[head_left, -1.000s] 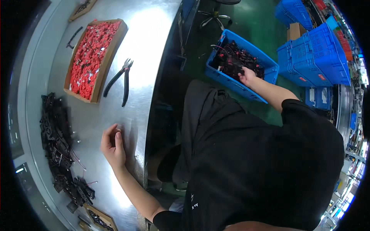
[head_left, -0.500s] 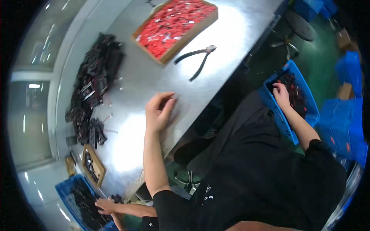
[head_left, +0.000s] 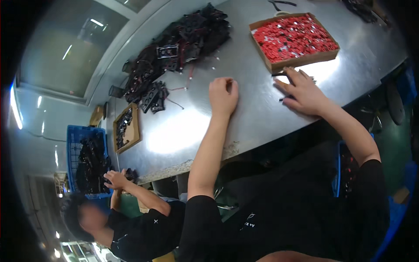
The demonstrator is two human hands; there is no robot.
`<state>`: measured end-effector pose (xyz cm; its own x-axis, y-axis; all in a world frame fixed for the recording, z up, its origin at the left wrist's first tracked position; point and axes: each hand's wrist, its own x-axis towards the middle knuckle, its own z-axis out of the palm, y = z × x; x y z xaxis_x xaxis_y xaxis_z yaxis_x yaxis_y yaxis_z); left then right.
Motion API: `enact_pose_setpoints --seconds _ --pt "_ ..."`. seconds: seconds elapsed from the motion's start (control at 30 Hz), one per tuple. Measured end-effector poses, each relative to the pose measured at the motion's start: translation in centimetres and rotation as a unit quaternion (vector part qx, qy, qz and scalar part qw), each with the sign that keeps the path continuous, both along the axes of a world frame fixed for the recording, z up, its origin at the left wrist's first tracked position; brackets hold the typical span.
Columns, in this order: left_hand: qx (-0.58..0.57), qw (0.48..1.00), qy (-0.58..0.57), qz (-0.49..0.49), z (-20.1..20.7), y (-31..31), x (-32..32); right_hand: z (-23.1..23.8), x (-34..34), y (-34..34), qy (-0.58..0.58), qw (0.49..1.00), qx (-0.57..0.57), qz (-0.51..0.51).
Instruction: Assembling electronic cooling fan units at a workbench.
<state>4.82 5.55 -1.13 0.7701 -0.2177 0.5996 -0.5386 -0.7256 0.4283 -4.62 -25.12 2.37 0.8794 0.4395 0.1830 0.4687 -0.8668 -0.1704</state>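
Observation:
My left hand [head_left: 222, 95] rests on the metal table in a loose curl, thumb bent toward the fingers, and nothing shows in it. My right hand [head_left: 304, 92] lies over the diagonal cutters, fingers spread and pointing to the left. Only the dark handle ends of the cutters [head_left: 279, 74] stick out beside the fingers; the rest is covered. Just beyond that hand stands a shallow cardboard tray [head_left: 305, 60] full of small red parts [head_left: 292, 37]. Left of my left hand is a heap of black fan-like parts with thin wires [head_left: 187, 37].
A small cardboard tray [head_left: 136, 126] of dark parts sits at the table's left end. Beyond it, a co-worker's hands [head_left: 117, 180] are at a blue crate [head_left: 70, 148] of black parts. Another blue crate [head_left: 338, 168] stands below the table edge near my right arm.
My right hand has left the blue crate at my right and come onto the table over the cutters. My left hand has curled further. The view has swung left, showing more of the co-worker.

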Motion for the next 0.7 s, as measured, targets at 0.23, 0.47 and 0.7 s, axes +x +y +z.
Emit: enact_pose_setpoints --seconds 0.23,0.47,0.7 --pt "-0.018 0.997 0.069 0.015 0.4 -0.8 -0.2 -0.5 7.7 3.8 -0.008 0.979 0.052 0.197" --pt "-0.117 0.967 0.227 -0.005 1.1 0.0 1.2 -1.9 9.2 4.0 -0.063 0.974 0.095 0.194" --pt "0.118 0.973 -0.144 0.137 6.2 4.2 13.4 -1.5 8.9 3.4 -0.02 0.964 0.106 0.245"
